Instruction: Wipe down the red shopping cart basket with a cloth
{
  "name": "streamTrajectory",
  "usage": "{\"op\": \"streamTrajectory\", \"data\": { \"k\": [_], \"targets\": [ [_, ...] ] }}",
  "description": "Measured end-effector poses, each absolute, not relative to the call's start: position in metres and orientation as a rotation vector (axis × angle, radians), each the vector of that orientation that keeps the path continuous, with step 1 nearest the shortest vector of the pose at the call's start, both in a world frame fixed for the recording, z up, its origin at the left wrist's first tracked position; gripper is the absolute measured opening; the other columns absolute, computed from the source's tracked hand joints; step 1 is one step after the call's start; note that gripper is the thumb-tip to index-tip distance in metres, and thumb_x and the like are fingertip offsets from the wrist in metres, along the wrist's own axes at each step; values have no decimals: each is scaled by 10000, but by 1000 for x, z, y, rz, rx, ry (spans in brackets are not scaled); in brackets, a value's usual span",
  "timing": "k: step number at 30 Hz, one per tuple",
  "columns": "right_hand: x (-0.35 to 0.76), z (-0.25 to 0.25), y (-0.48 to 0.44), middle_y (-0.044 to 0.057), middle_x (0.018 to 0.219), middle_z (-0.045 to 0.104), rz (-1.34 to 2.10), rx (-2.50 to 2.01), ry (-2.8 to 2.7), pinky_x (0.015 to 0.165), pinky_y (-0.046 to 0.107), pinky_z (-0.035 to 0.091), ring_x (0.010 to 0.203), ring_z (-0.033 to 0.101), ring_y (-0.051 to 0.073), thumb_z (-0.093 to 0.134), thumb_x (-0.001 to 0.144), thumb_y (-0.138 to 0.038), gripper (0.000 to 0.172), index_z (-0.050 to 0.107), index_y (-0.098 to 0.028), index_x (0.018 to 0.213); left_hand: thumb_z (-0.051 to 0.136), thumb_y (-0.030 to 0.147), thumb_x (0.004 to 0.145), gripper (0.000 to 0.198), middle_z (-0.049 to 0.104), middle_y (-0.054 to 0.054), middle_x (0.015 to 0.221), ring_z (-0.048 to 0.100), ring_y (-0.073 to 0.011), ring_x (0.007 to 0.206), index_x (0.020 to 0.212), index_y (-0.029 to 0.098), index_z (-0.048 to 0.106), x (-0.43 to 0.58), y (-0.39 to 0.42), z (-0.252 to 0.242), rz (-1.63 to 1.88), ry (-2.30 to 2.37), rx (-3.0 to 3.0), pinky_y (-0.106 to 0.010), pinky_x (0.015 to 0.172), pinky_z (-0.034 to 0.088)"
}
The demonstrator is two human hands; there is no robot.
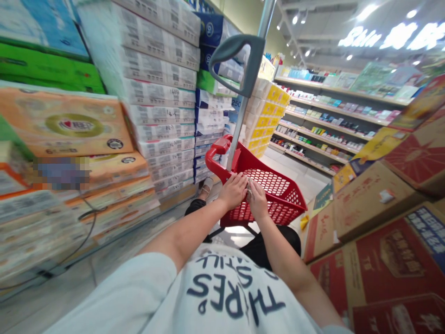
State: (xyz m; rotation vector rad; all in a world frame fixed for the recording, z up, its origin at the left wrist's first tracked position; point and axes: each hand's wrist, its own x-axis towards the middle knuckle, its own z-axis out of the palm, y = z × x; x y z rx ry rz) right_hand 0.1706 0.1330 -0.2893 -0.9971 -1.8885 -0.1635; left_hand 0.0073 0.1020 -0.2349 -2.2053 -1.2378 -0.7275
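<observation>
A red shopping basket with perforated sides stands in front of my knees, tilted in the view. My left hand is above its near side, fingers bent and pressed together. Close against it, my right hand is closed too, its fingertips meeting those of the left. A small greyish thing shows between the fingers, too little of it to name. The basket's long metal pole rises beyond the hands, with a grey handle near the top. Little of the basket's inside shows past the hands.
Tall stacks of wrapped paper packs stand at the left, with orange tissue packs nearer me. Cardboard cartons are piled close at the right. Shelves of small goods line the back. A cable hangs at the lower left.
</observation>
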Motion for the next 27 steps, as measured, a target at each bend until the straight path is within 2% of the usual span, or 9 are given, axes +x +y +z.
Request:
{"op": "streamTrajectory", "data": {
  "k": [3,9,15,21,25,27],
  "targets": [
    [172,-292,136,122,1309,564,-191,-1058,-1832,1083,459,386,1251,468,204,333,957,-250,421,523,-180,1326,323,283,971,454,511,-104,1397,392,-254,1346,1333,75,502,7,102,-234,-730,-1228,-2210,-424,1146,268],
    [175,-295,137,114,1333,545,-212,-972,-1899,1090,446,381,1282,438,205,377,926,-210,419,533,-174,1313,318,268,973,452,503,-111,1403,395,-267,1342,1330,64,503,6,103,-236,-711,-1239,-2201,-441,1147,257],
    [175,-286,139,107,1151,636,-153,-1131,-1813,1024,445,410,1128,522,213,359,848,-83,443,612,-180,1198,333,277,967,455,511,-103,1397,386,-263,1344,1336,66,497,7,104,-236,-705,-1240,-2198,-438,1145,261],
    [180,-287,132,105,1284,563,-216,-1043,-1983,1079,423,356,1235,447,207,374,825,-69,513,516,-170,1308,330,282,972,451,512,-98,1397,400,-261,1334,1334,74,499,4,104,-236,-690,-1211,-2200,-440,1141,268],
    [231,-306,132,98,1182,606,-303,-1214,-1834,1061,457,359,1184,471,223,368,835,-104,442,600,-187,1202,314,285,979,455,516,-102,1392,405,-263,1331,1333,66,500,4,103,-235,-675,-1209,-2192,-438,1141,265],
    [252,-308,135,100,1096,634,-264,-1280,-1737,1015,430,407,1092,526,217,366,818,-112,406,655,-176,1096,321,283,978,454,519,-110,1388,409,-267,1329,1329,60,503,6,102,-234,-668,-1215,-2194,-440,1137,270]
  ]
}}
